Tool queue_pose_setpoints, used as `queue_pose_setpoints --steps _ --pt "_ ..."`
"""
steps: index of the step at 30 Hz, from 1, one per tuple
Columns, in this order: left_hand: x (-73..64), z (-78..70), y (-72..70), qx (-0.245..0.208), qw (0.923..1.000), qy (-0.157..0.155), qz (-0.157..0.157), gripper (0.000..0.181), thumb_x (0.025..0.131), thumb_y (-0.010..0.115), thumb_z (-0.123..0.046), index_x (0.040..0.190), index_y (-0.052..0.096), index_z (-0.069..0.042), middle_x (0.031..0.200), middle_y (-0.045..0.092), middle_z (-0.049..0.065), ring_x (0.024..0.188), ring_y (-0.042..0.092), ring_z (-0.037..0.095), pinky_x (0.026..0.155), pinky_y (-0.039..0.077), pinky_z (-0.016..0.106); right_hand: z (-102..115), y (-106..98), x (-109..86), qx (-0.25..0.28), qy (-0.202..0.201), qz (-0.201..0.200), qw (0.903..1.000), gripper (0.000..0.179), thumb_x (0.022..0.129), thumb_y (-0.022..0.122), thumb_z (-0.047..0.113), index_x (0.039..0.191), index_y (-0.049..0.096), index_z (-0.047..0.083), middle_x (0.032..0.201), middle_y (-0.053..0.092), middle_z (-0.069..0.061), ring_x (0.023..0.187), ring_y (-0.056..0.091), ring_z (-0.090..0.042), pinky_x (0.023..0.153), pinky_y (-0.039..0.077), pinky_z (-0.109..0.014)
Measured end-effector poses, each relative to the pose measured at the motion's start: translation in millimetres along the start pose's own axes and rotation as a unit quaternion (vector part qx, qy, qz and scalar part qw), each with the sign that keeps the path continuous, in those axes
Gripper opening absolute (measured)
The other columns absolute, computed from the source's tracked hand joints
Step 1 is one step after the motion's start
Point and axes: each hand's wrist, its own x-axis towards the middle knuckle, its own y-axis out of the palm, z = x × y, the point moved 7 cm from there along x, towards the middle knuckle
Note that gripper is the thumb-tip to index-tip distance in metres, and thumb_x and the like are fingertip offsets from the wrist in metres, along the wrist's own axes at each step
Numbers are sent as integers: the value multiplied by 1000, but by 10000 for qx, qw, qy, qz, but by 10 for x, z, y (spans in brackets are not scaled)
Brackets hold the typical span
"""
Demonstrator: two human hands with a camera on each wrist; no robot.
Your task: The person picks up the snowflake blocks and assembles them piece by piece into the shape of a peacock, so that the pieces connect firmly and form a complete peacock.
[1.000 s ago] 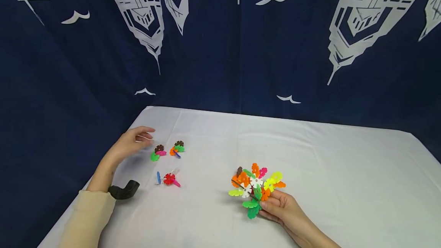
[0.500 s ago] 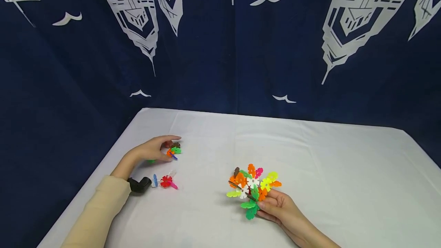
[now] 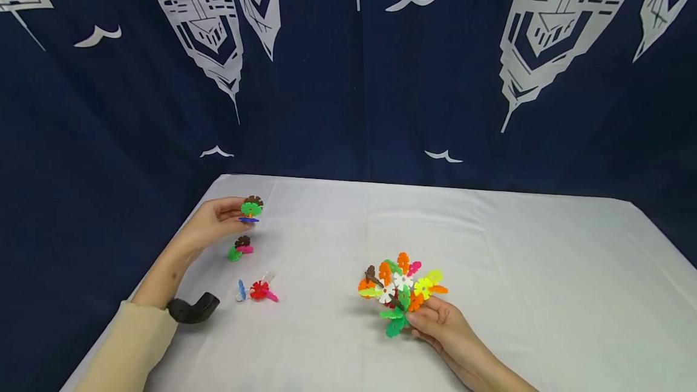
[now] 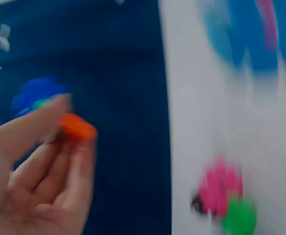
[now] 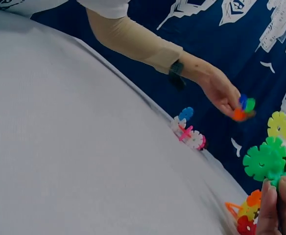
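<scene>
My left hand point(image 3: 209, 222) pinches a small cluster of notched plastic discs point(image 3: 251, 208) in brown, green, orange and blue, lifted off the table at the far left. In the left wrist view its orange disc point(image 4: 78, 126) sits between thumb and fingers, blurred. My right hand point(image 3: 449, 325) grips a large bouquet-like assembly of snowflake discs point(image 3: 403, 283) by its green lower part; orange, white, yellow, pink and brown discs spread from it. Close up in the right wrist view, a green disc point(image 5: 264, 159) stands just above the thumb and fingertips.
Below my left hand lies a brown, pink and green disc cluster point(image 3: 242, 249). Nearer the front is a blue, red, pink and clear cluster point(image 3: 259, 290). A black band point(image 3: 193, 308) is on the left wrist. Behind the white table point(image 3: 517, 295) hangs a navy curtain point(image 3: 310, 107).
My left hand reached over the brown, green, orange and blue cluster, took it and drew it back left, off the table. The right hand stays put, its assembly slightly turned.
</scene>
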Motion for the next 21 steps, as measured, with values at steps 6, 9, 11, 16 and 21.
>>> queue_pose_setpoints --steps 6,9,11,16,21 --pt "-448 -180 865 -3778 9249 75 431 30 86 50 16 100 63 -7 101 64 4 92 61 13 79 49 18 64 31 -69 292 73 -476 9984 21 91 61 6 107 50 -1 96 64 -5 88 61 -13 88 48 -29" --pt "-590 -194 1447 -4311 8976 -464 801 30 85 54 15 109 57 -4 107 60 7 94 61 16 83 48 23 140 79 -84 344 -97 -704 9969 20 90 62 5 104 50 0 96 62 -5 88 61 -13 89 47 -31" --pt "-649 -190 1747 -4382 8894 -824 1006 38 85 57 11 120 50 0 111 58 10 94 61 17 82 49 23 191 107 -93 365 -275 -916 9947 19 89 63 4 102 50 -1 93 60 -5 86 60 -14 88 48 -32" --pt "-682 -142 2064 -4179 8964 -1138 939 50 87 60 3 133 40 4 109 60 15 91 64 19 76 49 19 244 143 -112 418 -594 -1499 9860 18 87 61 -3 100 49 -3 90 61 -8 85 61 -18 85 49 -33" --pt "-649 -90 2127 -3660 9226 -1138 442 47 85 65 1 127 46 5 100 62 15 88 65 22 81 51 27 206 166 -102 183 -697 -1842 9803 23 85 62 -7 103 47 -7 90 62 -12 84 64 -21 82 51 -35"
